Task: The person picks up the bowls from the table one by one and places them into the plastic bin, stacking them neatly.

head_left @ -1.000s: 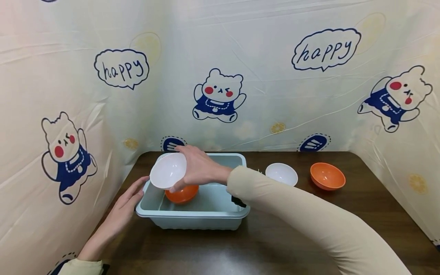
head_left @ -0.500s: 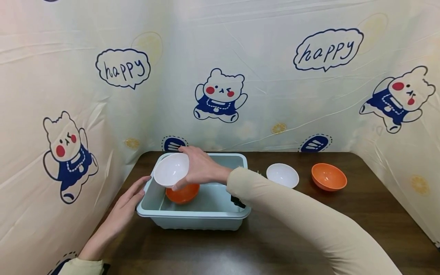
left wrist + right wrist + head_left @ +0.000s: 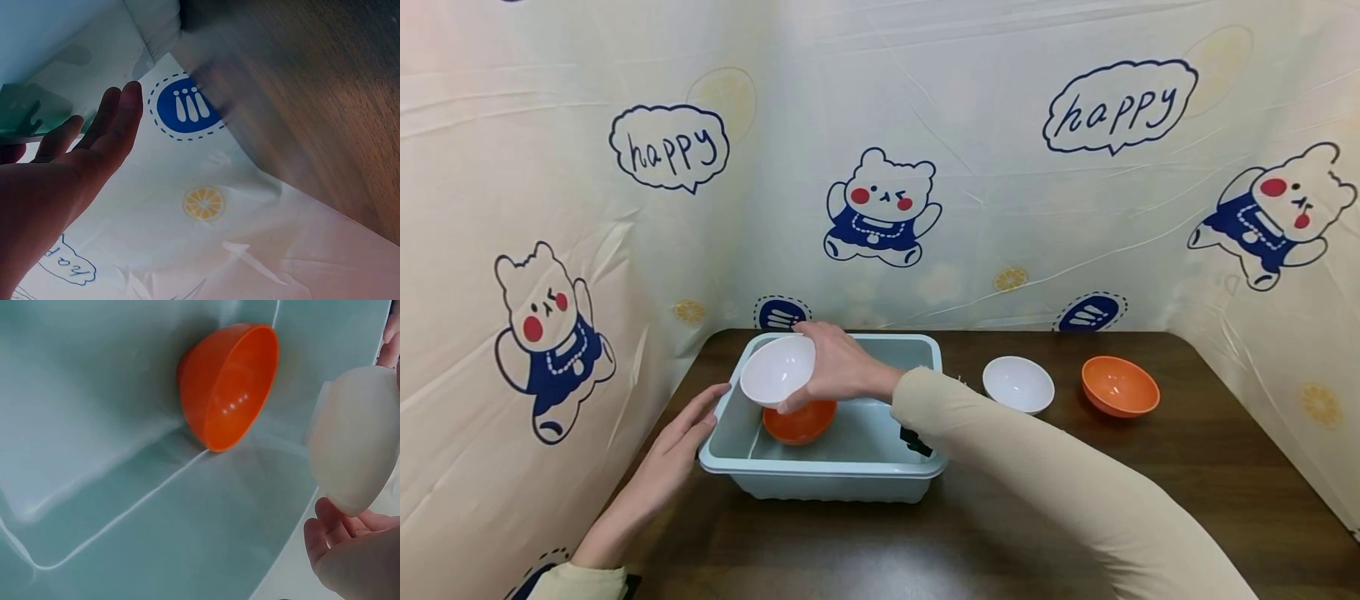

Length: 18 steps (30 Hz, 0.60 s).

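Clock directions are taken in the head view, around the pale blue tub (image 3: 827, 486). At nine o'clock, the left hand (image 3: 679, 442) holds nothing; its fingers lie extended, with the tips touching the rim. A light touch like that might let the tub slide on the dark wooden surface (image 3: 775, 550) if something knocked its far side.

At ten o'clock, over the tub, is the tilted white bowl (image 3: 777, 372), its hollow turned toward eight o'clock. The right hand (image 3: 842, 362) grasps it from its three o'clock side, thumb below and fingers above. The wall looks smooth, so a loosened thumb could let it slip.

The inner orange bowl (image 3: 799, 425) sits on the tub floor, at five o'clock from the white one and apart from it. A drop, or lowering at this slant, could clip its edge and tip it.

Out at three o'clock stand the spare white bowl (image 3: 1017, 385) and, beyond it, the outer orange bowl (image 3: 1120, 388). The right sleeve (image 3: 1037, 458) passes near the spare white one; a careless sweep of the forearm could nudge it.
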Available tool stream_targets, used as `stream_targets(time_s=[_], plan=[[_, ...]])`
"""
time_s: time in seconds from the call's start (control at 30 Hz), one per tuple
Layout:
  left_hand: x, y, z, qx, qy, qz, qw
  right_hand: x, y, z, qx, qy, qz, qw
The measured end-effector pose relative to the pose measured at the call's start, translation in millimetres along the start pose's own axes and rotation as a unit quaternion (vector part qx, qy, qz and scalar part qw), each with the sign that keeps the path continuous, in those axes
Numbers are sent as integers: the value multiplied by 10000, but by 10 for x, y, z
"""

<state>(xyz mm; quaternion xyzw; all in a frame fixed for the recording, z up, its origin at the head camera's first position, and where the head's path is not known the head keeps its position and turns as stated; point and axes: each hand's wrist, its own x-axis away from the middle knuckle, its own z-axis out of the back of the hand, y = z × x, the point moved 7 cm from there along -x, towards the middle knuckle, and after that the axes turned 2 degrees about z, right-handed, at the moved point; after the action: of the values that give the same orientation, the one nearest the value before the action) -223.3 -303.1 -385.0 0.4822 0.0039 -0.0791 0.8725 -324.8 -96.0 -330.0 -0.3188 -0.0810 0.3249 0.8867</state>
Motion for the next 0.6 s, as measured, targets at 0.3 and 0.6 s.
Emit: stream_targets(time_s=[0.3,0.6], plan=[[3,8,14,62,21,-81,9999,-49,90,-78,-150,1,-110,9998],[-1,-8,16,35,33,-108,9999,-76,169,-180,-189,-69,-143,9997]])
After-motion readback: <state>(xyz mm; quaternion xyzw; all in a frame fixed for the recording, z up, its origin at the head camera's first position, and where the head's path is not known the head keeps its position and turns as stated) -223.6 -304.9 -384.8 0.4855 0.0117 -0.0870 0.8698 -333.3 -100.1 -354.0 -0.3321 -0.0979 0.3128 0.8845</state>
